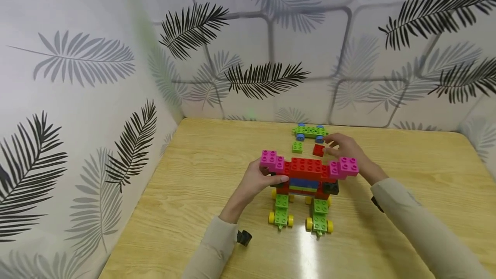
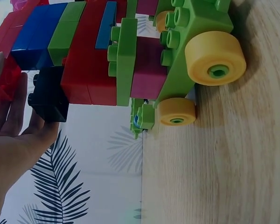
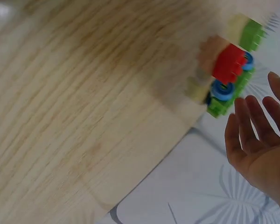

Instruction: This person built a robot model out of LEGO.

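Observation:
A tall toy brick build (image 1: 306, 167) stands on green wheeled bases (image 1: 281, 210) with yellow wheels. Its top is red with pink bricks (image 1: 348, 166) sticking out at both sides, and blue and green layers show below. My left hand (image 1: 253, 182) grips its left side, thumb across the front, fingers behind next to a black brick (image 2: 49, 95). Behind the build lies a loose red brick (image 1: 318, 150). Beside that brick is my right hand (image 1: 346, 149), fingers spread and loosely bent; in the right wrist view its fingertips are apart from the brick.
A green wheeled base with blue wheels (image 1: 310, 131) stands near the table's back edge, a small green brick (image 1: 297, 147) in front of it. The wooden table (image 1: 186, 175) meets leaf-patterned walls (image 1: 248, 46) at the back and left.

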{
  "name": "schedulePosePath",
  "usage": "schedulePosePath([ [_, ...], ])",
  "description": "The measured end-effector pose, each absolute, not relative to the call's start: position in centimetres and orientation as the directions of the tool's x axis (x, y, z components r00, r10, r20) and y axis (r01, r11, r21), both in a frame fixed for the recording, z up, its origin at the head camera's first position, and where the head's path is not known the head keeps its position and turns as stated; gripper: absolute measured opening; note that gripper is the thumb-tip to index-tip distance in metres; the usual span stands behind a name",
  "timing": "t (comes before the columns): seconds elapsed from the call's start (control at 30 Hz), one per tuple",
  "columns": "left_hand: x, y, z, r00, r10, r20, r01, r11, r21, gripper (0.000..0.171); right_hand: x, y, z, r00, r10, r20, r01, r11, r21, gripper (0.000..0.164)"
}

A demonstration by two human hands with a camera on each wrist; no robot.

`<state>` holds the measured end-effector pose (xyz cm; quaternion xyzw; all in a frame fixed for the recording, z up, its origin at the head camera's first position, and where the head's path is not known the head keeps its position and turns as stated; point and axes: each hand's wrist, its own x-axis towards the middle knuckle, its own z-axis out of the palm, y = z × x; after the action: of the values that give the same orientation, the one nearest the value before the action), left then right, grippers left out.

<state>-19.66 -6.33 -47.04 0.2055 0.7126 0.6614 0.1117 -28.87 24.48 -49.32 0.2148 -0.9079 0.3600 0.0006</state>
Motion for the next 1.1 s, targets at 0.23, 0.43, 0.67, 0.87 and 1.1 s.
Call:
schedulePosePath([
  [0.23, -19.7, -6.3, -47.1, -0.874, 0.471, 0.121, 0.153, 0.03, 0.988, 0.045, -30.2, 23.3, -51.0, -0.926, -0.366, 0.091, -0.356, 0.769, -0.531, 0.045],
  [0.43, -19.6, -6.2, -47.1, -0.868, 0.48, 0.126, 0.155, 0.021, 0.988, 0.051, -30.5, 22.8, -51.8, -0.934, -0.348, 0.079, -0.34, 0.8, -0.494, 0.049],
  [0.67, -19.9, -5.9, -47.7, -0.876, 0.466, 0.128, 0.145, 0.002, 0.989, 0.047, -31.2, 22.7, -52.7, -0.943, -0.328, 0.061, -0.312, 0.804, -0.506, 0.051],
  [0.87, -19.9, -5.7, -47.9, -0.889, 0.442, 0.118, 0.125, -0.012, 0.992, 0.044, -31.6, 23.0, -53.6, -0.939, -0.337, 0.068, -0.323, 0.798, -0.509, 0.051],
  [1.1, -19.9, -5.4, -47.7, -0.892, 0.435, 0.126, 0.13, -0.02, 0.991, 0.043, -31.7, 23.3, -53.6, -0.939, -0.334, 0.081, -0.327, 0.798, -0.507, 0.045],
])
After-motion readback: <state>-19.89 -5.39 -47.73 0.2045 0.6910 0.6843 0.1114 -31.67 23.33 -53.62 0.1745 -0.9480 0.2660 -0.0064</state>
